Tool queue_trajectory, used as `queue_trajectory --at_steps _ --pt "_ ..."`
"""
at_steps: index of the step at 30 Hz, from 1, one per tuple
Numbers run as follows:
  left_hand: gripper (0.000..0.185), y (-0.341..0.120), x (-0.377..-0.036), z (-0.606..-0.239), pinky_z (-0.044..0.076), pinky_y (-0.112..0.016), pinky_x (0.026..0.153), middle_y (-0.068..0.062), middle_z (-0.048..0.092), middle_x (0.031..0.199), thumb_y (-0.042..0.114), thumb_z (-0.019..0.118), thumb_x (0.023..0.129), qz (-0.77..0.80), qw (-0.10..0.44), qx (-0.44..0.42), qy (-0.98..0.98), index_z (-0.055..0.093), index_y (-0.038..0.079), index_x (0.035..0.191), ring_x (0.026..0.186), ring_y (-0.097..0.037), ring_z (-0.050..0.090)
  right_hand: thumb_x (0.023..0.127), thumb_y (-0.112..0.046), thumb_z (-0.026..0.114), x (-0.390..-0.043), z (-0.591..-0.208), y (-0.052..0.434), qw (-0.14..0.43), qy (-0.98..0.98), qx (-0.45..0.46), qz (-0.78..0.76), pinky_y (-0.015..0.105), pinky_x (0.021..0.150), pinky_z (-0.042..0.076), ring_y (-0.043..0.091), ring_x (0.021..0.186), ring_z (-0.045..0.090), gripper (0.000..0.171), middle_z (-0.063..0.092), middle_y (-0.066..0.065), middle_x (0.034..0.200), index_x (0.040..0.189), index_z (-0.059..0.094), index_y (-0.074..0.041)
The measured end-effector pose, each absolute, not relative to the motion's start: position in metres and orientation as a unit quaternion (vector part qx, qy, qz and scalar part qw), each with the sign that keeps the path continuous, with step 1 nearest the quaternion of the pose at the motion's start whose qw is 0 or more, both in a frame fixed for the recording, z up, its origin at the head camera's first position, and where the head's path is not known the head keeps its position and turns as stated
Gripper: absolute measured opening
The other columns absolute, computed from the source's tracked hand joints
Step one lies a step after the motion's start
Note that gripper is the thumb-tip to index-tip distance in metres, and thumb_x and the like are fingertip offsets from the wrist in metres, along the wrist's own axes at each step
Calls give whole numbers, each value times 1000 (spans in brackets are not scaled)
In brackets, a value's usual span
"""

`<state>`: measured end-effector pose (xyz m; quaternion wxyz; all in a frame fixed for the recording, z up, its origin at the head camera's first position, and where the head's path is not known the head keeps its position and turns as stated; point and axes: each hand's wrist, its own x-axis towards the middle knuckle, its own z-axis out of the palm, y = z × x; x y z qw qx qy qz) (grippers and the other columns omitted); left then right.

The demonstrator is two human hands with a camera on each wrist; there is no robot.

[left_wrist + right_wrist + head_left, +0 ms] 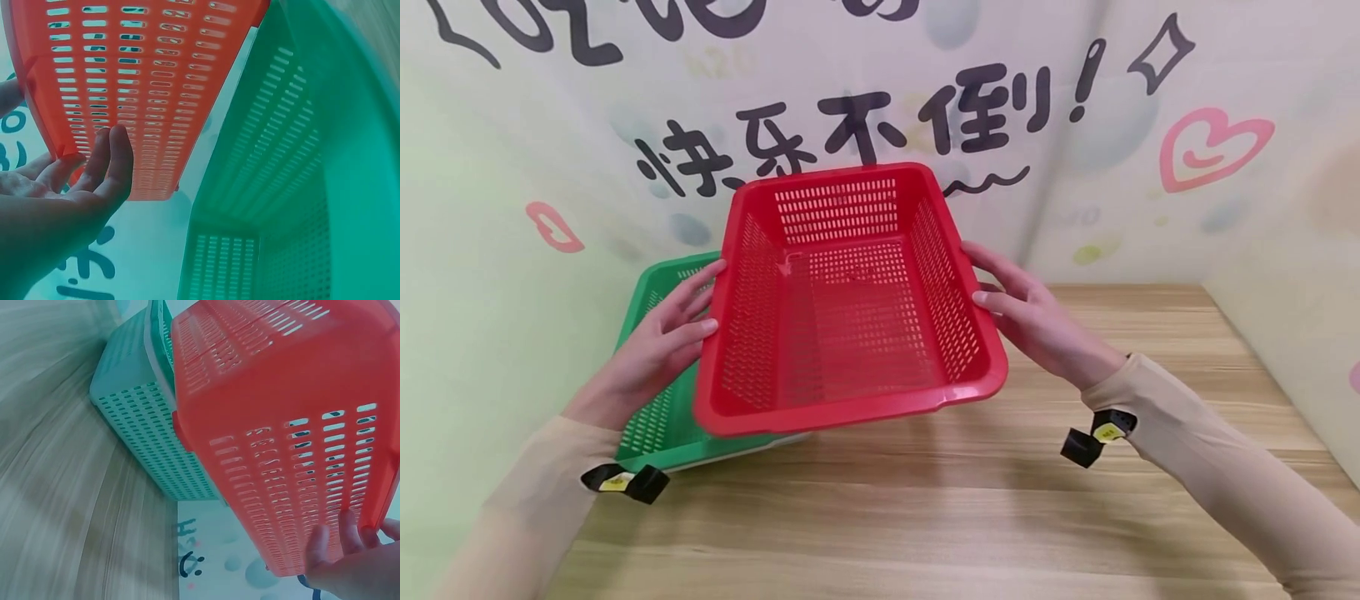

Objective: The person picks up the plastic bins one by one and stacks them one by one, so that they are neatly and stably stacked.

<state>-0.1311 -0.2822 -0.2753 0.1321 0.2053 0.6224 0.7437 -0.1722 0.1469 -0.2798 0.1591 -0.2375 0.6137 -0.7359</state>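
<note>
A red slotted plastic basket [752, 325] is held in the air, tilted with its open side toward me, and it is empty. My left hand [662, 342] holds its left rim, thumb on the rim's top and straight fingers [115, 156] against the outer wall. At the right rim my right hand [1030, 321] has the thumb on top and its fingertips [347, 528] under the edge. Behind and below the red basket [137, 81] [281, 394], a green basket [655, 425] [300, 156] [137, 419] stands on the table at the left.
The wooden table [925, 500] runs to a corner of decorated walls [1225, 208] at the back and both sides. A thin white rim [153, 350] shows at the green basket's edge.
</note>
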Motion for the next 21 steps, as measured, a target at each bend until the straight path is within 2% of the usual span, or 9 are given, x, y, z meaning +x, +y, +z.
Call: queue_trajectory --at_steps 4,10,21 --pt "65 -290 -129 -275 51 -36 89 -13 26 151 -5 41 97 752 122 207 614 20 18 155 127 -23 47 96 -3 48 -177 -281 138 165 625 -250 -721 35 92 51 33 120 49 62 28 11 150 153 27 -13" --pt "64 -301 -126 -274 52 -35 87 -10 29 150 -3 39 97 757 100 194 616 22 19 155 125 -23 48 98 -6 48 -186 -285 123 167 642 -283 -693 36 92 50 34 117 53 61 28 9 151 154 25 -15" --pt "61 -331 -124 -276 52 -33 88 -5 36 149 -3 27 100 808 116 212 537 18 20 156 122 -19 52 95 -10 54 -192 -286 87 175 650 -295 -678 41 94 49 35 124 48 66 29 4 151 154 25 -19"
